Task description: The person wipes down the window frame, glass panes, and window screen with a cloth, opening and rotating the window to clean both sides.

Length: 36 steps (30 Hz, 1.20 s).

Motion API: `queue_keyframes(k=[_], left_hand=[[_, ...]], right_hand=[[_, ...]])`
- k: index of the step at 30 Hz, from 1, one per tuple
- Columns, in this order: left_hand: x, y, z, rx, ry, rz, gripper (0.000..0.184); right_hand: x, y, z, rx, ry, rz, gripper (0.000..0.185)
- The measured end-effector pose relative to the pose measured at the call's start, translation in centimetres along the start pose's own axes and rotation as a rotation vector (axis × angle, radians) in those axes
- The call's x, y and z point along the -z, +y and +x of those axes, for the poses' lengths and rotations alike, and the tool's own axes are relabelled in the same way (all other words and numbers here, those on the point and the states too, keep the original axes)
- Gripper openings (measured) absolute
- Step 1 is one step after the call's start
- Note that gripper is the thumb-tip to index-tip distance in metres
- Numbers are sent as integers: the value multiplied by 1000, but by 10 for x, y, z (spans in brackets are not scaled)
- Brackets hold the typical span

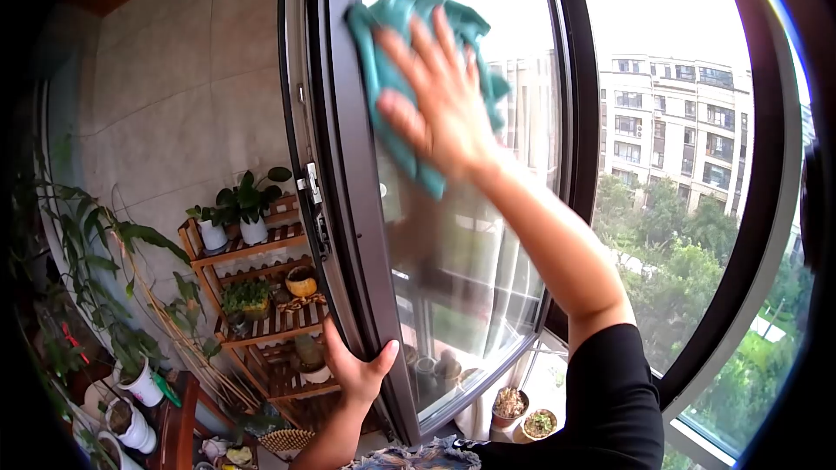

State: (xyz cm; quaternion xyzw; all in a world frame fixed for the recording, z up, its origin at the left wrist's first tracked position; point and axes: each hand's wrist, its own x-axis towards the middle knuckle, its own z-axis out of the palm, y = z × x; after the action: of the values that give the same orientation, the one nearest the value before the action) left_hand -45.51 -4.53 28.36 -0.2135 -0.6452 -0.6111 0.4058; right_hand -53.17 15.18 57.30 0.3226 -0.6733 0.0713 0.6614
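Observation:
A teal cloth lies against the glass pane of an open window sash, near its top. My right hand presses flat on the cloth with its fingers spread, and the cloth bunches out around it. Lower down, my left hand grips the dark sash frame, thumb on the near face and the other fingers partly hidden behind the edge. A metal latch sits on the frame's edge above my left hand.
Behind the sash at left stands a wooden shelf with potted plants. More pots and long leafy stems fill the far left. Two pots sit below the window at right. A fixed window frame borders the sash.

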Motion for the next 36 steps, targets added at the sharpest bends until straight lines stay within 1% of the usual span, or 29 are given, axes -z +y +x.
queue_keyframes(k=[2,4,5,7,9,11,12,13,14,15,16,17,19,22,23,24,26,29,30,33,36], left_hand=[[1,-2,0,-21,1,-6,88],[0,5,-1,24,4,1,87],[0,2,-1,1,-2,-11,86],[-1,1,-5,-3,6,1,84],[-2,5,-6,5,-9,-17,81],[-3,10,-7,15,-7,-27,85],[-3,12,-7,18,-2,-36,86],[-4,10,-7,16,-8,-40,86],[-4,7,-6,19,17,-62,90],[-4,5,-5,22,43,-83,94],[-3,5,-4,18,34,-85,94],[-1,6,-3,60,23,-102,95],[2,3,0,141,10,-140,99],[9,-4,2,132,-15,-83,99],[13,-23,-2,51,47,-18,102],[10,-21,0,50,49,-16,102],[6,-11,1,163,37,-183,105],[6,-16,0,155,47,-143,105],[5,-13,0,157,53,-135,105],[6,-13,-3,196,65,-105,106],[6,-14,-4,196,84,-88,108]], right_hand=[[8,-42,-51,-33,-141,91,74],[4,-59,-86,62,-94,237,78],[9,-58,-91,75,-127,228,81],[9,-47,-69,87,-68,211,81],[9,-32,-24,107,52,138,79],[7,-10,35,101,177,234,66],[7,-1,62,91,230,214,59],[2,9,89,52,291,115,57],[-3,24,117,68,326,107,59],[0,36,148,2,202,206,66],[1,41,167,-13,218,120,64],[-2,55,185,39,235,157,63],[1,72,204,42,208,132,64],[-10,109,224,60,260,71,64],[-11,119,226,28,257,74,64],[-12,129,228,-3,253,77,63],[-13,150,229,-73,226,106,63],[-7,177,221,-109,269,108,64],[-7,187,219,-167,258,108,64],[0,207,203,-205,268,123,64],[-5,244,190,-310,282,58,65]])
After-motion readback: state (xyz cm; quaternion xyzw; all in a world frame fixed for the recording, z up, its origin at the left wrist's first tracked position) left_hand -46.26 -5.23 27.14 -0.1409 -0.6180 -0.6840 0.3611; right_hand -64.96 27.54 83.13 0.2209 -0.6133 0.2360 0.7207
